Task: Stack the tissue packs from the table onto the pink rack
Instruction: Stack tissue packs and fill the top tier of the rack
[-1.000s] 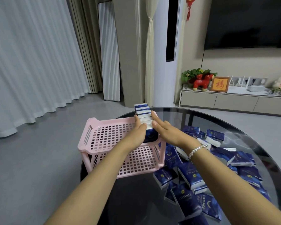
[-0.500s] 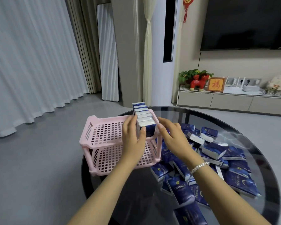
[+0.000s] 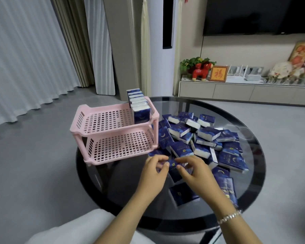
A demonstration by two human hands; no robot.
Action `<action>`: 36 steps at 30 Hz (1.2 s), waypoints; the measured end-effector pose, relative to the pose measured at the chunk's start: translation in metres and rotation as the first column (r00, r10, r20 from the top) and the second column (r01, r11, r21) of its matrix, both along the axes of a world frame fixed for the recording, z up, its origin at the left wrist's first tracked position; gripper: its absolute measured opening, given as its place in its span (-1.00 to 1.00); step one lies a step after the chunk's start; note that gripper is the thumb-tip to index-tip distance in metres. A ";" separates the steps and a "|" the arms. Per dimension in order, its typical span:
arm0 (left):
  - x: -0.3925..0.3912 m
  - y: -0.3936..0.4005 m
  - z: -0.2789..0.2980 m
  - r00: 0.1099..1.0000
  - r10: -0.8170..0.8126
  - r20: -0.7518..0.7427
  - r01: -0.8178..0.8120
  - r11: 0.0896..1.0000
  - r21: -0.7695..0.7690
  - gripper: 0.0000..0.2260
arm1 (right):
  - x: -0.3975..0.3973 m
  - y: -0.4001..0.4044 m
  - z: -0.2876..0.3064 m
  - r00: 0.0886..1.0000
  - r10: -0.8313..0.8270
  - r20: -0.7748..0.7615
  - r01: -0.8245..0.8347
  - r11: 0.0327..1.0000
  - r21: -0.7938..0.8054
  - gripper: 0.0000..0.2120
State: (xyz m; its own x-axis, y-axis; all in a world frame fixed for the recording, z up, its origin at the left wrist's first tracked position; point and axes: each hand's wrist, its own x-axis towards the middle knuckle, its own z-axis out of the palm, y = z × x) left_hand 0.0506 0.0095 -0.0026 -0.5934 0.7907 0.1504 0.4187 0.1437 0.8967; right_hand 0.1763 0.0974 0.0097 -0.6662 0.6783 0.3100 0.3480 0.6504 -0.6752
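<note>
Both hands met low over the glass table (image 3: 113, 187), just nearside of the pink rack (image 3: 113, 136). Left hand (image 3: 154, 170) & right hand (image 3: 195, 170) had fingers curled in toward each other, pinching one dark-blue tissue pack (image 3: 173, 164) between them; motion blur there, so exact finger contact couldn't be made out. The pack's long axis seemed to run roughly left-right, one end at each hand's fingertips, printed face up w/ a small yellow mark showing. Right wrist wore a beaded bracelet (image 3: 229, 216). Beyond the grip & to its right lay the loose pile of tissue packs (image 3: 208, 136), tumbled at all angles, some flat w/ blue face up, some on edge w/ white side showing; no common direction. One more single pack (image 3: 183, 193) lay flat just below the hands, near the right forearm, long axis angled. Away from the grip, up & left, the rack stood on the table edge, two tiers. On its top tier, at the far right corner, a row of packs (image 3: 139, 106) stood upright on end, faces pressed together, the row running away from the person, nearest pack's blue face toward the camera. Lower tier showed only its pink grid. Behind the table: a low cabinet (image 3: 236, 90) w/ a red horse figure (image 3: 201, 71).
</note>
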 end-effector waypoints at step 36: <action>0.013 -0.017 -0.039 0.734 -0.041 0.678 -0.107 0.979 0.174 -0.71 | 0.029 -0.038 -0.044 0.866 -0.498 -0.038 0.498 0.867 -0.026 -0.65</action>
